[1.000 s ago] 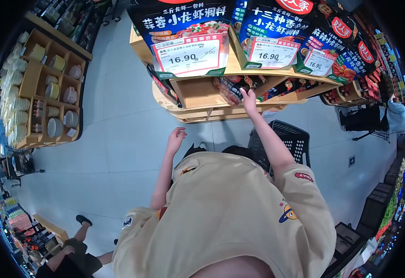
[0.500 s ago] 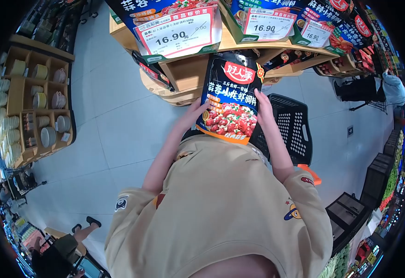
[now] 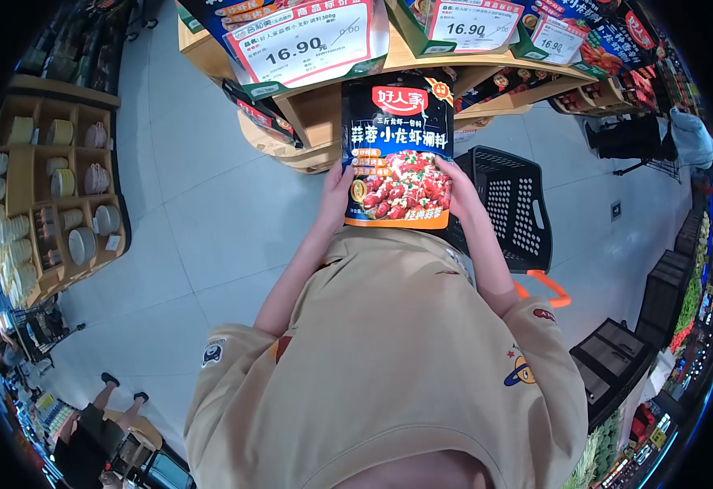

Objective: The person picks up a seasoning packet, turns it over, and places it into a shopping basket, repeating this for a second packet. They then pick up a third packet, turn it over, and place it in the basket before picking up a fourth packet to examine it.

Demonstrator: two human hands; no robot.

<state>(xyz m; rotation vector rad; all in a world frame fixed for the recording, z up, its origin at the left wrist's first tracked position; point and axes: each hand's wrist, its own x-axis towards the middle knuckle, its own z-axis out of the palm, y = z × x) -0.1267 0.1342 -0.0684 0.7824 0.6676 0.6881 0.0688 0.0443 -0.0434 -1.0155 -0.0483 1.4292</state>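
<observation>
A black, blue and orange pouch of crayfish seasoning (image 3: 399, 151) is held upright in front of my body, its printed face toward me. My left hand (image 3: 337, 189) grips its left edge, with the fingers behind the pouch. On the other side, my right hand (image 3: 460, 192) holds the right edge, thumb on the front and the other fingers hidden behind. Just beyond the pouch stands a wooden display shelf (image 3: 316, 114) with similar packs and price tags (image 3: 308, 45) reading 16.90.
A black shopping basket (image 3: 507, 208) with an orange handle (image 3: 548, 289) is on the floor to my right. A wooden rack of bowls (image 3: 63, 187) stands at the left. One person (image 3: 100, 436) is at the lower left, another (image 3: 642, 143) at the upper right.
The pouch has straightened from a tilt and now faces me more squarely, slightly higher in view. Both hands remain on its edges. The person at the lower left has shifted.
</observation>
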